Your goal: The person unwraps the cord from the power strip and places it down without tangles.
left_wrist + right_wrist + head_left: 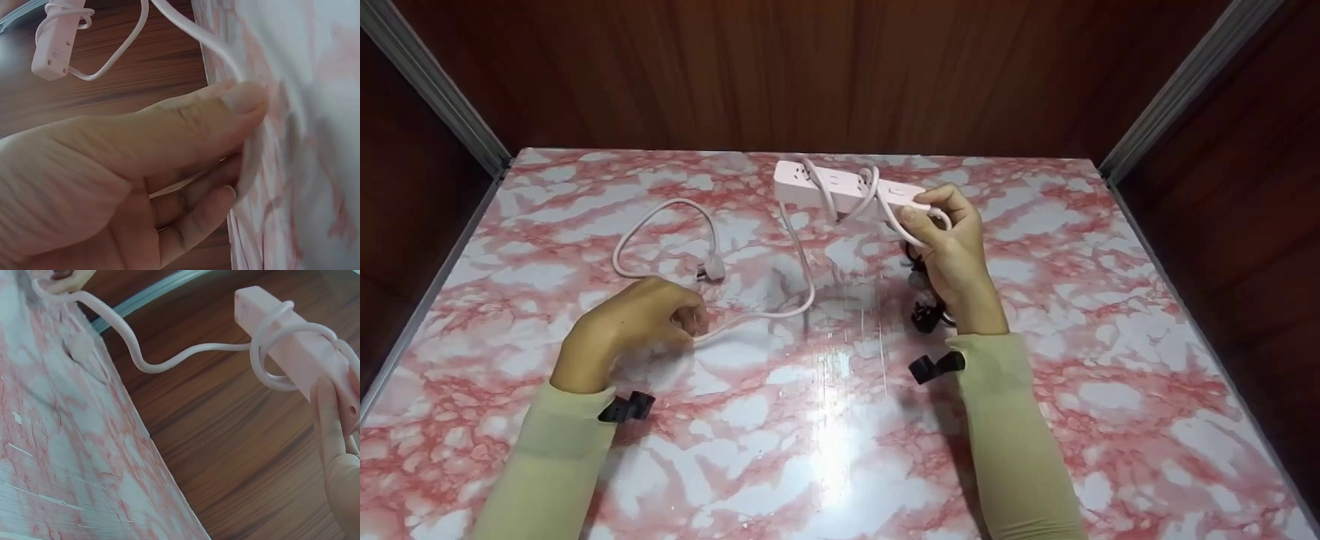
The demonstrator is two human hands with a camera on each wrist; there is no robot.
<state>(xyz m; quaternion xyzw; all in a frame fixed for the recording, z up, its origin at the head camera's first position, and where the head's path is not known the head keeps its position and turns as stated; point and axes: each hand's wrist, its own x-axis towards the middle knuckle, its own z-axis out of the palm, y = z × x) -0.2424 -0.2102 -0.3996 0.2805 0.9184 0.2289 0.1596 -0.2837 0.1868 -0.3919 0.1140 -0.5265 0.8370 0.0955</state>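
Observation:
My right hand (956,251) grips one end of a pale pink power strip (840,187), holding it above the table. Its cord (810,289) loops round the strip a couple of times, then hangs to the tabletop and runs left. Low over the table, my left hand (637,319) pinches that cord between thumb and fingers, as the left wrist view shows with the thumb (242,98) over it. Beyond the left hand the cord curves back, and its plug (712,268) lies on the table with prongs facing left.
A black plug (926,316) with a black cord lies on the table, partly hidden behind my right wrist. The marbled red-and-white table (1110,405) is bounded by brown wood-grain panels (810,75) at the back and sides.

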